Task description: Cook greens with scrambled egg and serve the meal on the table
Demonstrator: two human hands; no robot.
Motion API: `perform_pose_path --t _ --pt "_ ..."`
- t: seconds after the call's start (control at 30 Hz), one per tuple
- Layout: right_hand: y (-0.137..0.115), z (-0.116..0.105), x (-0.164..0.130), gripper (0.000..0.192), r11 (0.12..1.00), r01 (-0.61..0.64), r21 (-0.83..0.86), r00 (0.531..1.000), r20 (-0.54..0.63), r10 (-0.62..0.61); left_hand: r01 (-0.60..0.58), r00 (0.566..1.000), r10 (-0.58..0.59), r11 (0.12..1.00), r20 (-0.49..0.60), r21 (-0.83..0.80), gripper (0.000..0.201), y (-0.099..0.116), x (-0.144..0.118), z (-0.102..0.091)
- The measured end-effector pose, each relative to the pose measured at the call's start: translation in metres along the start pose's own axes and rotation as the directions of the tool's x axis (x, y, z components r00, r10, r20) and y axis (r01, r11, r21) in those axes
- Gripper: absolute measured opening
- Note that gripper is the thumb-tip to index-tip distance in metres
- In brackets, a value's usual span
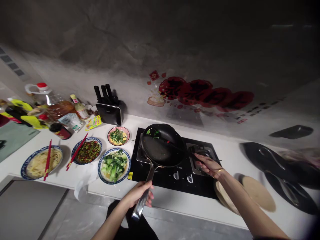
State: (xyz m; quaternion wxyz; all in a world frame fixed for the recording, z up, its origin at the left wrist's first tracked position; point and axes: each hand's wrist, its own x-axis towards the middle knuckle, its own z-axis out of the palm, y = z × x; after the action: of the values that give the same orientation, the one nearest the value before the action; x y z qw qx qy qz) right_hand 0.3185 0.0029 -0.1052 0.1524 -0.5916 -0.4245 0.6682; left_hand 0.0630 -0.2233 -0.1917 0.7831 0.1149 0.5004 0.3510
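Observation:
My left hand (140, 194) is closed around the metal handle (147, 190) of a black frying pan (161, 151). The pan is over the left burner of the gas hob (160, 176), with a few green vegetable scraps (155, 133) clinging near its far side. In my right hand (209, 165) is a long black cooking utensil (178, 148), reaching left into the pan. Its end blends into the dark pan, so its shape is hard to make out. Close to the pan's left stand a plate of leafy greens (114, 165) and a small pink-rimmed plate of chopped greens (118, 136).
Farther left are a bowl of chopped peppers (88, 151) and a bowl of pale strips (41, 161), each with red chopsticks. Behind them stand a knife block (110, 112), an oil jug (58, 108) and sauce bottles. Dark lids (290, 195) and a round board (258, 193) lie right.

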Motion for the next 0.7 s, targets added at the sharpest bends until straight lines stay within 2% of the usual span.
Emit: perform_pose_path --t 0.03,0.1,0.17,0.23,0.3,0.4,0.47,0.53,0.57,0.6,0.63,0.7 --pt "-0.001 0.0 -0.005 0.038 1.0 0.016 -0.004 1.0 0.004 -0.016 -0.019 1.0 0.018 1.0 -0.019 -0.004 0.055 0.001 0.0 -0.003" --pt "-0.008 0.006 -0.012 0.041 0.997 0.064 -0.043 0.998 0.016 -0.064 -0.11 0.986 0.111 0.994 -0.123 0.01 0.055 0.007 -0.003 -0.011" --pt "-0.02 0.023 -0.016 0.047 0.979 0.143 -0.143 0.99 0.029 -0.14 -0.252 0.93 0.256 0.967 -0.264 0.049 0.053 0.015 -0.007 -0.023" --pt "-0.033 0.05 -0.015 0.055 0.91 0.276 -0.309 0.961 0.059 -0.272 -0.377 0.847 0.375 0.923 -0.376 0.071 0.053 0.024 -0.013 -0.036" --pt "-0.042 0.086 -0.009 0.053 0.737 0.445 -0.509 0.885 0.124 -0.449 -0.47 0.772 0.452 0.879 -0.446 0.078 0.05 0.031 -0.02 -0.051" --pt "-0.044 0.146 0.005 0.037 0.336 0.63 -0.7 0.688 0.304 -0.659 -0.53 0.703 0.495 0.843 -0.511 0.088 0.042 0.036 -0.028 -0.072" --pt "-0.04 0.18 0.015 0.032 0.107 0.678 -0.727 0.57 0.429 -0.701 -0.54 0.678 0.517 0.833 -0.522 0.124 0.037 0.037 -0.031 -0.087" --pt "-0.033 0.205 0.022 0.033 -0.029 0.684 -0.729 0.502 0.5 -0.705 -0.527 0.651 0.553 0.822 -0.52 0.215 0.032 0.038 -0.035 -0.107" --pt "-0.03 0.214 0.024 0.033 -0.053 0.681 -0.73 0.486 0.505 -0.714 -0.515 0.622 0.586 0.805 -0.519 0.292 0.028 0.04 -0.039 -0.12" --pt "-0.028 0.22 0.025 0.032 -0.041 0.679 -0.733 0.481 0.486 -0.73 -0.496 0.574 0.629 0.776 -0.524 0.389 0.026 0.043 -0.044 -0.135" --pt "-0.025 0.224 0.024 0.031 0.003 0.676 -0.737 0.489 0.446 -0.75 -0.462 0.505 0.682 0.731 -0.529 0.501 0.024 0.047 -0.05 -0.153" --pt "-0.018 0.228 0.019 0.031 0.162 0.657 -0.737 0.549 0.318 -0.773 -0.314 0.324 0.785 0.615 -0.527 0.723 0.024 0.058 -0.065 -0.194"
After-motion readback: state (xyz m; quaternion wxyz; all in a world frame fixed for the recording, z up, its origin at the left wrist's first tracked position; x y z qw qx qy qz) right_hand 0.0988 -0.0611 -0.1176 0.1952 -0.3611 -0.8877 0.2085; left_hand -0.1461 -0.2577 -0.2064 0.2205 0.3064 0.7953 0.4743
